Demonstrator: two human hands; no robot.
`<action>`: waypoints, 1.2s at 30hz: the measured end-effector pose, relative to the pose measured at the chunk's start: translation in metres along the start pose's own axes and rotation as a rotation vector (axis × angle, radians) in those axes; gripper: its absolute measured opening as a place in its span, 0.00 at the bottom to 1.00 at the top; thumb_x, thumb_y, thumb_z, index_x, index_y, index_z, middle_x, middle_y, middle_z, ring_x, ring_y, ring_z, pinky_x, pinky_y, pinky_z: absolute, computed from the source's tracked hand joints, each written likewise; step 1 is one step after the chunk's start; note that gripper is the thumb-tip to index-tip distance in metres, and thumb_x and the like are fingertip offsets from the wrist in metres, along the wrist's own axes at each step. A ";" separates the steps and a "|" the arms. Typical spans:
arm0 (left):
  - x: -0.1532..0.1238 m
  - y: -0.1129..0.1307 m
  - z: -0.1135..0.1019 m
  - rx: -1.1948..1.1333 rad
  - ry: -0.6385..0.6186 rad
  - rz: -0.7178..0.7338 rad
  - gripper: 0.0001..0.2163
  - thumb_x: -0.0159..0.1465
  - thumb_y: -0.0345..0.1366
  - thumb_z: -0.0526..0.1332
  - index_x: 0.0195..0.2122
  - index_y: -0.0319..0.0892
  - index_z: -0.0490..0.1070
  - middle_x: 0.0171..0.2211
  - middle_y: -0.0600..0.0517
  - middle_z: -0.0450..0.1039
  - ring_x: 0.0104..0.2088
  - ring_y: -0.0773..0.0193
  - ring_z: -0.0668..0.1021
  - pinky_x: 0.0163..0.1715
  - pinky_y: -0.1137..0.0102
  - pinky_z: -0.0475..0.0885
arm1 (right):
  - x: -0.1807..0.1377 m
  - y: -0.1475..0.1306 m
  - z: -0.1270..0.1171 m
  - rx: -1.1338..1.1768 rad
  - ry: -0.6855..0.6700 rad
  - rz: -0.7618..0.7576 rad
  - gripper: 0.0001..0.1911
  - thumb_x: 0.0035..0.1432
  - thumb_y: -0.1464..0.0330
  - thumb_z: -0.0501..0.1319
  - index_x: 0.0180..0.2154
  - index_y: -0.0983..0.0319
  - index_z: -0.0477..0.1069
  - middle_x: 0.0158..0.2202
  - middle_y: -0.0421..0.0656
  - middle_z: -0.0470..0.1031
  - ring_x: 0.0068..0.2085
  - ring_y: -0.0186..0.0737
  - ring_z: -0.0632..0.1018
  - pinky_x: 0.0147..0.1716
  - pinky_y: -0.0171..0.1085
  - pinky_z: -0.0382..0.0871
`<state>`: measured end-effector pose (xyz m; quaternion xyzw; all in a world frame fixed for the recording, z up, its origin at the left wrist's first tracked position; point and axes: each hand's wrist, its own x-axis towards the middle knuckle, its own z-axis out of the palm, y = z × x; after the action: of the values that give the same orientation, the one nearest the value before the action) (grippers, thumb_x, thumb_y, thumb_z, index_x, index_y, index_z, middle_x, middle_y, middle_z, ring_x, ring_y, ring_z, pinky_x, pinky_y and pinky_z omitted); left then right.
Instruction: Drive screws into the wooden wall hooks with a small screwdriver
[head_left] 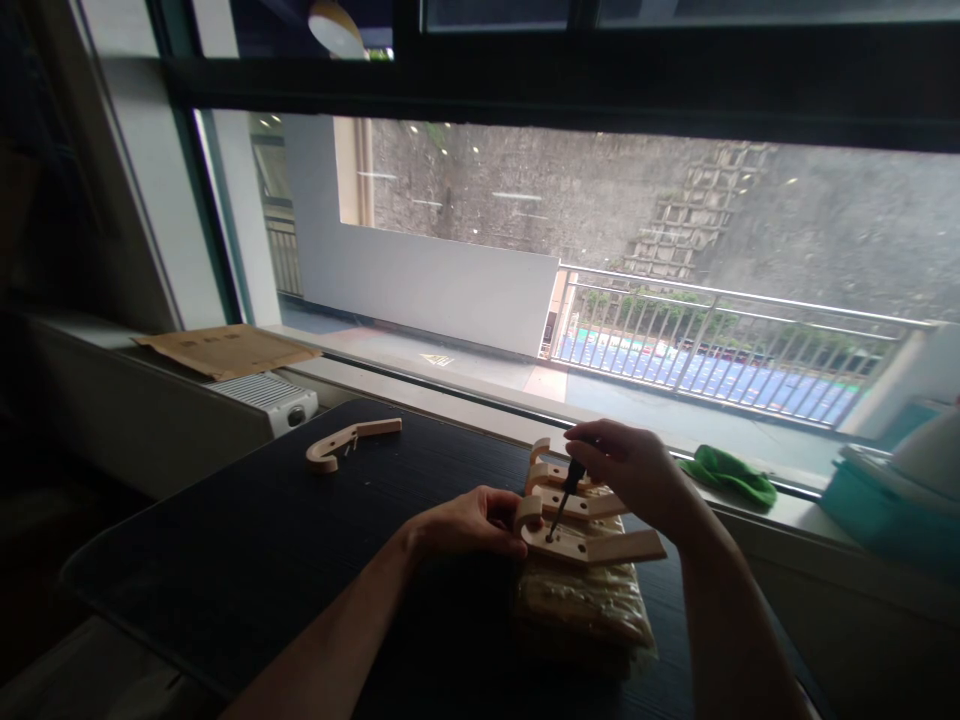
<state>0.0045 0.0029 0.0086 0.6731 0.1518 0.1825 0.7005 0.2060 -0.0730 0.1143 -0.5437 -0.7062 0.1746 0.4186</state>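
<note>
My right hand (626, 465) grips the dark handle of a screwdriver (571, 482), its shaft slanting down to a hole in the nearest wooden hook (619, 547). My left hand (480, 520) pinches that hook by its curved end. The hook lies across a plastic-wrapped bundle (589, 605) on the dark table (262, 560). Just behind it, more wooden hooks of the same shape rest on the bundle, partly covered by my right hand. Farther left, a separate wooden hook (352, 440) lies on the table with small screws beside or in it.
Behind the table runs a window sill with a green cloth (727, 475) and a teal container (862, 500) on the right. At left, a brown envelope (232, 350) lies over a white slatted appliance (274, 398). A large window stands beyond.
</note>
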 end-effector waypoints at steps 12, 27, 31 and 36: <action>0.000 0.001 0.001 -0.010 0.000 -0.007 0.21 0.47 0.36 0.72 0.43 0.38 0.74 0.41 0.48 0.75 0.42 0.58 0.75 0.47 0.65 0.66 | 0.001 0.007 -0.002 -0.045 0.010 -0.002 0.18 0.51 0.57 0.63 0.41 0.61 0.77 0.32 0.43 0.79 0.30 0.38 0.77 0.31 0.38 0.72; -0.001 0.005 0.003 0.018 0.013 -0.021 0.21 0.48 0.36 0.72 0.43 0.37 0.74 0.40 0.48 0.75 0.42 0.59 0.75 0.46 0.66 0.66 | 0.004 0.009 0.000 -0.050 -0.033 -0.016 0.17 0.53 0.58 0.61 0.40 0.62 0.76 0.33 0.44 0.79 0.32 0.40 0.78 0.34 0.41 0.73; 0.000 0.003 0.002 0.019 0.009 -0.016 0.21 0.48 0.37 0.71 0.43 0.37 0.73 0.41 0.47 0.74 0.43 0.58 0.75 0.47 0.64 0.66 | 0.001 0.005 -0.002 -0.020 -0.073 -0.011 0.19 0.54 0.57 0.59 0.41 0.62 0.76 0.33 0.45 0.79 0.30 0.39 0.78 0.31 0.39 0.73; 0.000 0.001 0.000 0.024 0.011 -0.015 0.22 0.48 0.37 0.72 0.43 0.37 0.73 0.41 0.47 0.74 0.43 0.57 0.75 0.48 0.64 0.66 | -0.003 0.000 -0.005 0.076 -0.114 -0.017 0.19 0.56 0.57 0.58 0.42 0.62 0.76 0.34 0.45 0.79 0.31 0.38 0.78 0.31 0.37 0.74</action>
<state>0.0046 0.0025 0.0096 0.6793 0.1631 0.1791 0.6927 0.2102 -0.0764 0.1164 -0.5103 -0.7264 0.2283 0.3998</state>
